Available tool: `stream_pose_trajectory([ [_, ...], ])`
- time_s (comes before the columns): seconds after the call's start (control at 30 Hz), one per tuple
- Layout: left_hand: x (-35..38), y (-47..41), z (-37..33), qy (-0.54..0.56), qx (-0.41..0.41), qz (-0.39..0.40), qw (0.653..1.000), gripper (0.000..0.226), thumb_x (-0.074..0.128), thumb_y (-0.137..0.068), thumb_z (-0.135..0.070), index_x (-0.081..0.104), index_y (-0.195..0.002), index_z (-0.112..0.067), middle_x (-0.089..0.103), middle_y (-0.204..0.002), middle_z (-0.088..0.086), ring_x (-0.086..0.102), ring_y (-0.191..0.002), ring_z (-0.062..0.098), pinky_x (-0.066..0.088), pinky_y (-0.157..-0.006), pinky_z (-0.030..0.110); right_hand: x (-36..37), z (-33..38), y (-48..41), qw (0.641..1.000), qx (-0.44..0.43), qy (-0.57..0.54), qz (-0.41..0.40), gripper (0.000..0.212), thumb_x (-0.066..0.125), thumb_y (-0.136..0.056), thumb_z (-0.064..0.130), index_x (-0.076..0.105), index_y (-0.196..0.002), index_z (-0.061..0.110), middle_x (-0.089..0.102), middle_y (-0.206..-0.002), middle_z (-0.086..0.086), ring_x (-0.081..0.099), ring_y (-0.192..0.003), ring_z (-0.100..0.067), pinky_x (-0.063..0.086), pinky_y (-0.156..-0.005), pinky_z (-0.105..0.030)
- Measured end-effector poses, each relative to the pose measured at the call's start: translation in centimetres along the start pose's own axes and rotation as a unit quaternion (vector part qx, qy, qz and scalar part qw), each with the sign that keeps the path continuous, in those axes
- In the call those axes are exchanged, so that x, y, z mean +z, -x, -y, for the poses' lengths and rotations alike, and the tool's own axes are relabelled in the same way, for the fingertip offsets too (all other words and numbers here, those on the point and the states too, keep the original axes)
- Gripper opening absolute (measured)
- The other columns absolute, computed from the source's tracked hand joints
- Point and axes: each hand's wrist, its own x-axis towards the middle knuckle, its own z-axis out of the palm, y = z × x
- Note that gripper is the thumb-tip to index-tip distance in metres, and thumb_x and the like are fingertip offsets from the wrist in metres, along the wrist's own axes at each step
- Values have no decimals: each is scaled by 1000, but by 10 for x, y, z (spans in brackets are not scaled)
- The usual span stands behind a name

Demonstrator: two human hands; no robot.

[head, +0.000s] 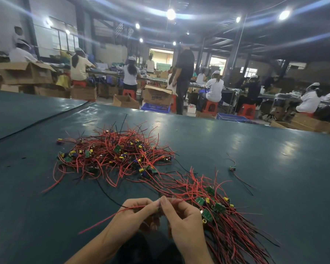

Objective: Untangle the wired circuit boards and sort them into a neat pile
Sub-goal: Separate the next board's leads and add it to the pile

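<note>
Pinching wired board (pixel 112 214): L hand (pixel 139 213), R hand (pixel 181 218) | tangle (pixel 112 155) beyond | neat pile (pixel 229 225) right

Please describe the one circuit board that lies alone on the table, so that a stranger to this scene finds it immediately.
Start at the dark green table, whose middle holds a big tangled heap of red-wired boards. Look right of that heap, past the straighter pile. The lone board lies on bare table, touching neither pile, a few thin wires trailing from it.
</note>
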Motion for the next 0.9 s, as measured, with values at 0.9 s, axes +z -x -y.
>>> stream_pose_trajectory([
  [0.9, -2, -2, -2, 47, 64, 0, 997, 20, 70, -82, -20, 69, -77, -1, 66, -65, 18, 60, -53, 23, 50, -52, 27, -8, 3, -2, 996, 9, 8, -89, 32, 62, -80, 44, 76, -81, 15, 45, -44, -6, 39, -45, -9, 33, -46, -24],
])
